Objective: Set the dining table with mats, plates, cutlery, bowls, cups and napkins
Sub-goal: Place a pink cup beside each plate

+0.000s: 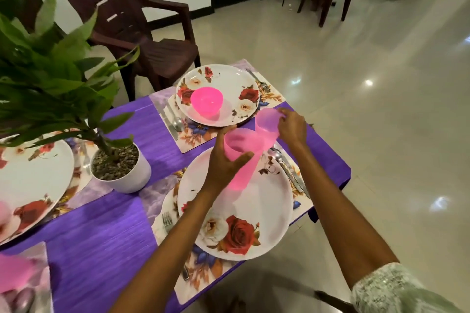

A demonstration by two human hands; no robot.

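Curling round a translucent pink plastic cup (240,157), the fingers and thumb of the left hand (223,162) hold it at mid-frame, tilted with its mouth toward the upper left, above the far edge of a white round plate printed with red and cream roses (256,213). Just up and to the right, the right hand (291,127) pinches the rim of a second, paler pink cup (267,121) at its fingertips; the two cups touch or nearly touch, which of the two cannot be told. Beneath the near plate lies a floral place mat (201,279) with a fork (166,221) on its left and cutlery on its right. Higher in the frame, a matching plate (229,79) carries a bright pink plastic bowl (206,99). All stands on a purple-covered table (101,244), with a potted green plant in a white pot (127,175) at left and a brown plastic chair (142,30) beyond.
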